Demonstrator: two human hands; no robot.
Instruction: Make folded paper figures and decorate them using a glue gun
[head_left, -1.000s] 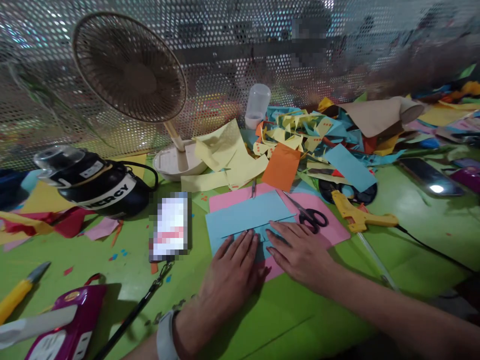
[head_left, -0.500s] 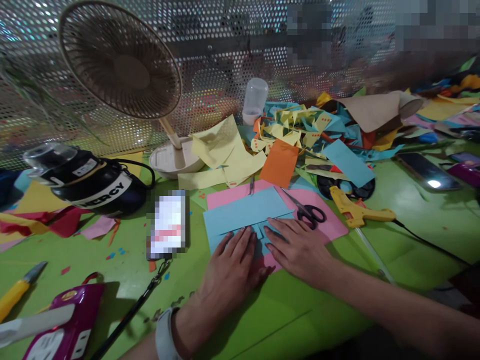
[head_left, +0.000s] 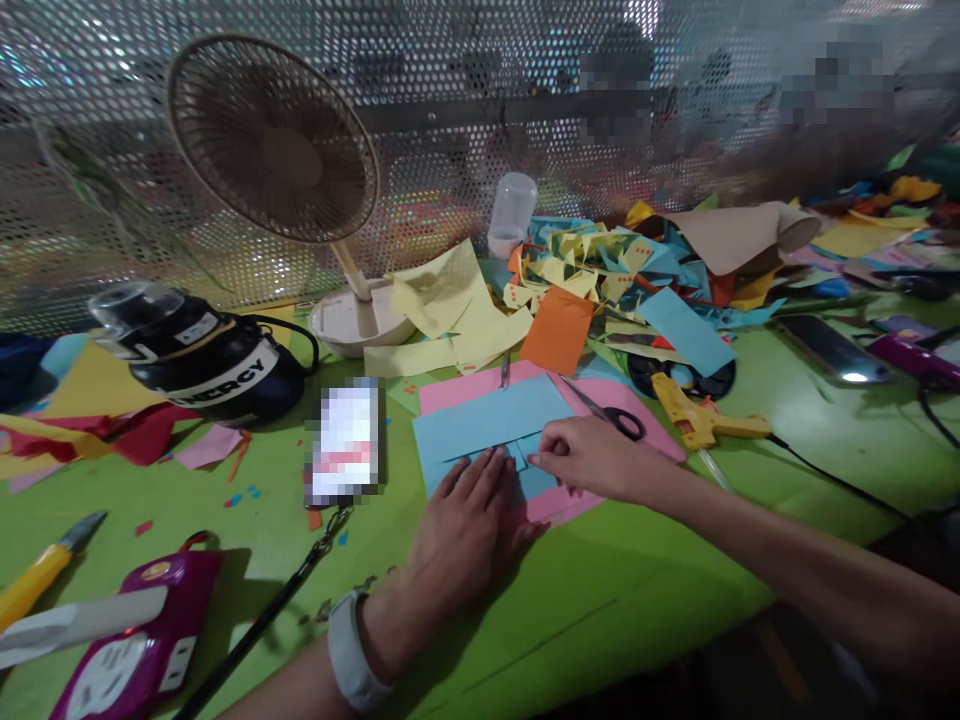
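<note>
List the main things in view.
Blue paper: uncounted, front centre
Pink paper: uncounted, beneath
Scissors: one, black handles, on pink
Glue gun: one, yellow, right
Phones: at least two, dark-edged, left, right
Fan: one, beige, back left
Bottle: one, clear, back
Paper scraps: many, mixed, back
Jug: one, black, left
Devices: two, purple, left, right
Tool: one, yellow, left
Mesh: one, silver, behind
Table: one, green, below
Left hand: one, on paper
Right hand: one, at paper's right

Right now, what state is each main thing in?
Left hand: fingers flat on blue paper
Right hand: fingers curled, grip unclear
Blue paper: folded or layered, atop pink paper
Scissors: lying down, partly hidden
Near phone: screen lit
Glue gun: lying down, heat unclear
Fan: standing, spinning unclear
Black jug: lid on
Far phone: face-up
</note>
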